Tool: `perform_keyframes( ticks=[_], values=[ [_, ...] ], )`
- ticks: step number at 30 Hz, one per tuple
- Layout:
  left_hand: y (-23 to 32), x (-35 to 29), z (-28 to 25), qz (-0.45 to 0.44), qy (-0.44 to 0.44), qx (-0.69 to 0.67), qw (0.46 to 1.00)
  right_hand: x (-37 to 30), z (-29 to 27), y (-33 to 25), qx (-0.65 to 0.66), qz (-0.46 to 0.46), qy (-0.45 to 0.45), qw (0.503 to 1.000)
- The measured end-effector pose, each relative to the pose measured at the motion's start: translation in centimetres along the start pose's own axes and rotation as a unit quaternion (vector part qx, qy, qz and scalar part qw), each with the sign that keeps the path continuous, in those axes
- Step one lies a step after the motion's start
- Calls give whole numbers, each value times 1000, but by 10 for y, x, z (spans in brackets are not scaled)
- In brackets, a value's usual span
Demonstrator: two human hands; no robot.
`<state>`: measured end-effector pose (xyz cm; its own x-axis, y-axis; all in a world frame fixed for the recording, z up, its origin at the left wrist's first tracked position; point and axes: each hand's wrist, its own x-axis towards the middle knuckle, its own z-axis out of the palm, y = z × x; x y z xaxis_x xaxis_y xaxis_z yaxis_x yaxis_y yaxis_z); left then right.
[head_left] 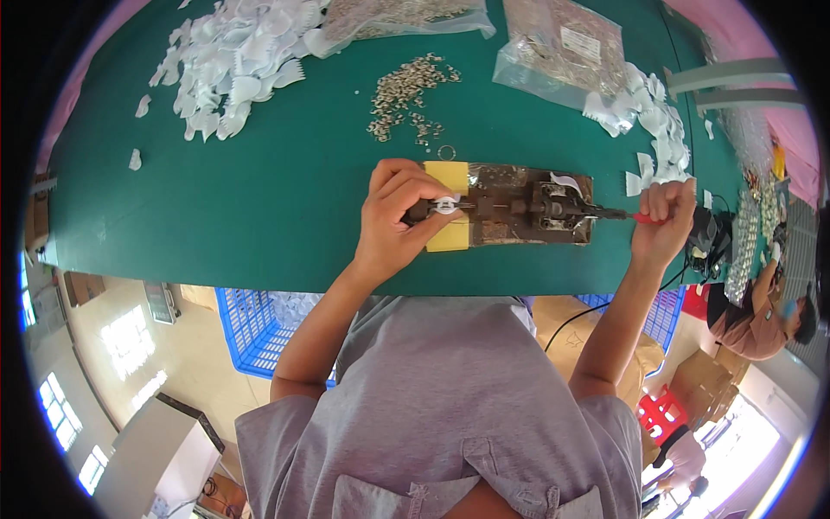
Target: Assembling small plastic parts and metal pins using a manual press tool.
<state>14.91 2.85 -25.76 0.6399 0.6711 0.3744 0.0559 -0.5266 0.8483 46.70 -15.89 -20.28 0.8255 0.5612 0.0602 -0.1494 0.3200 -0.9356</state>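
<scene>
In front of me on the green table lies a brown metal hand press [506,206] with a lever and a yellow strip [447,238] across its left end. My left hand [395,212] is closed at that end, its fingertips pinching a small white plastic piece [445,205] against the tool's tip. My right hand [666,221] is wrapped round the red lever handle [647,219] on the right. A white curved piece [566,182] rests on the press near the lever's pivot. Just beyond the yellow strip lies a small metal ring [446,153].
Small metal clips [406,95] lie heaped beyond the press. White toothed plastic pieces [246,60] are piled far left, with more [661,125] at right. A clear bag of metal parts [566,48] lies at the back. Blue baskets [246,337] stand below the table edge. Another person [752,324] sits at right.
</scene>
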Motion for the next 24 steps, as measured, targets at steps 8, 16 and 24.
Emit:
perform_keyframes(
  ticks=[8, 16, 24],
  values=[
    [30, -17, -74, 0, 46, -187, 981, -12, -32, 54, -62, 22, 106, 992],
    [14, -29, -184, -223, 32, 137, 965, -10, -41, 63, -89, -20, 116, 989],
    [-109, 101, -160, 180, -20, 514, 839, -14, -38, 61, -103, -35, 137, 985]
  ],
)
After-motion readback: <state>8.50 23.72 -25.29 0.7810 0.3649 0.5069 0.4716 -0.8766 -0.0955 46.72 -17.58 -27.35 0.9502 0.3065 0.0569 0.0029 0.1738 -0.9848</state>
